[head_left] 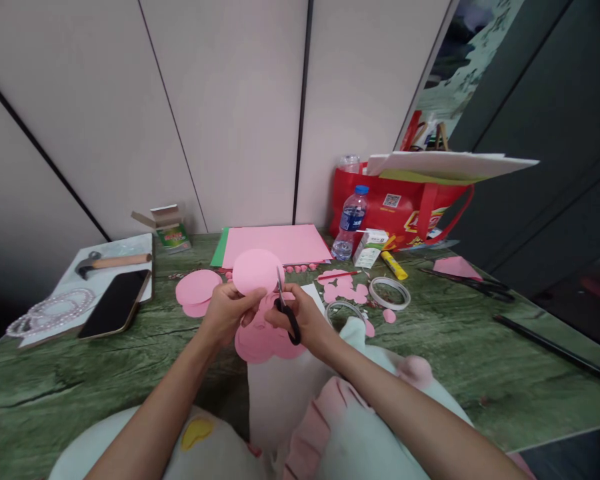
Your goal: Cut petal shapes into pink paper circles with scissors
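Note:
A round pink paper piece is pinched in my left hand, raised over the middle of the table. My right hand has its fingers in the handles of black-handled scissors. The scissor blades point up at the right edge of the pink circle. Below both hands lie more pink paper pieces, partly hidden by them. To the left, pink paper circles overlap on the green table. Pink paper scraps lie to the right of my hands.
Pink sheets lie at the back. A hammer, phone and beads sit left. At right are tape rolls, a glue stick, a bottle, a red bag and more scissors.

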Tool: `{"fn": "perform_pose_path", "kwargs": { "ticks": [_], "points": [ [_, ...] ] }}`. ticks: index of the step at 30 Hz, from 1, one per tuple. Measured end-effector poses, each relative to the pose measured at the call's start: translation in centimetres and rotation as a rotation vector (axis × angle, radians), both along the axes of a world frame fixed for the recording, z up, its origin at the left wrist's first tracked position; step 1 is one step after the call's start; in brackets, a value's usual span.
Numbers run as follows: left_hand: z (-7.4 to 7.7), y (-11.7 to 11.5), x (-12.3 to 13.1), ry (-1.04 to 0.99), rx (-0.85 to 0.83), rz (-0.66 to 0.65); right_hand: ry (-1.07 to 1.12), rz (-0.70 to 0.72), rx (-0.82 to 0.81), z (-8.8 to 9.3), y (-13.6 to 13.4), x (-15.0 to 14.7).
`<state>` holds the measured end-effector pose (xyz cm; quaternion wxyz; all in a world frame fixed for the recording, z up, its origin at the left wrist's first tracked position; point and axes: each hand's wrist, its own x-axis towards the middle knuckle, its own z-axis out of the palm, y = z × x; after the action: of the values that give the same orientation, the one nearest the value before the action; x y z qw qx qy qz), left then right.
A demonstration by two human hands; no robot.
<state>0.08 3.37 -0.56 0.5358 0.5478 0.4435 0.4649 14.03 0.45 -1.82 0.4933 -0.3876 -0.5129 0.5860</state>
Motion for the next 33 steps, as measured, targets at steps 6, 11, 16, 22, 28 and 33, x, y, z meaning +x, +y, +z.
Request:
{"fn": "perform_pose_path", "kwargs": {
  "ticks": [6, 11, 16, 22, 28, 33],
  "points": [
    [-0.02, -0.01, -0.12, -0.002, 0.010, -0.010, -0.011, -0.013, -0.025, 0.58, -0.19, -0.06],
    [0.02, -0.04, -0.20, -0.028, 0.008, -0.006, -0.038, -0.033, -0.016, 0.19, 0.06, -0.19],
    [0.29, -0.10, -0.25, -0.061, -0.002, -0.013, -0.084, -0.033, -0.007, -0.33, 0.26, -0.12],
    [0.63, -0.25, -0.19, -0.070, -0.005, -0.011, -0.095, -0.011, -0.008, -0.22, 0.09, 0.04],
    [0.57, -0.27, -0.19, -0.151, -0.001, -0.097, -0.044, -0.001, -0.005, -0.19, 0.01, -0.03],
    [0.43, -0.25, 0.02, -0.144, -0.045, -0.152, -0.052, 0.021, -0.014, -0.35, -0.09, -0.23]
  ]
}}
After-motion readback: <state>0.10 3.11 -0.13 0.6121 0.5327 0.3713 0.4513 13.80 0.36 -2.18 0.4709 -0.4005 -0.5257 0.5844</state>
